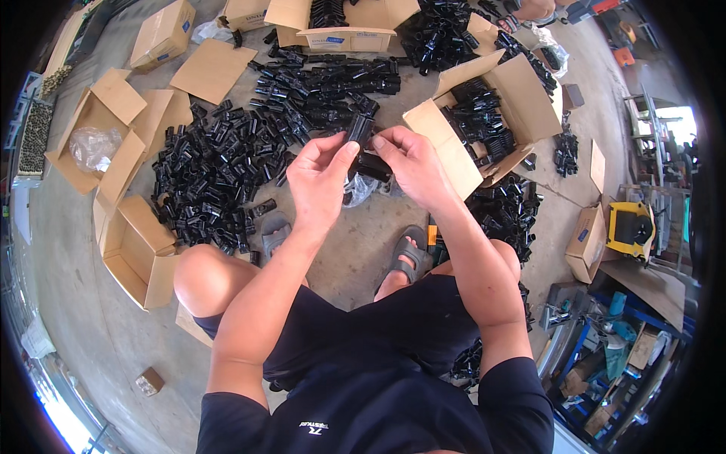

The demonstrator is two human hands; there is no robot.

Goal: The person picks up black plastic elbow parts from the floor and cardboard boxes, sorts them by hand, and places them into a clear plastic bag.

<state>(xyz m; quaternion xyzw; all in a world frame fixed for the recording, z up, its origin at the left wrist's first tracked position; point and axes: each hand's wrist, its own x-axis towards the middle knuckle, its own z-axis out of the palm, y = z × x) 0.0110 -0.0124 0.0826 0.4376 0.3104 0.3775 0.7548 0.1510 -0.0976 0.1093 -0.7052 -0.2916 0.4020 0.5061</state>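
Note:
In front of me I hold a glossy black tubular fitting [358, 130], tilted, its far end pointing away. My left hand [319, 175] is closed round its left side, the thumb lying along the tube. My right hand [412, 163] is closed at its right side, thumb and fingertips pinching close to it. A second black tubular part [375, 167] shows just below the fingers; I cannot tell whether it belongs to the same piece. Beyond and to the left lies a big heap of similar black fittings [215, 163] on the floor.
An open carton [529, 106] with black fittings stands at the right, another [348, 41] at the far side. More open cartons [136, 250] are at the left. A loose pile [503, 216] lies by my right knee. A blue-framed shelf [582, 340] with tools stands at the lower right.

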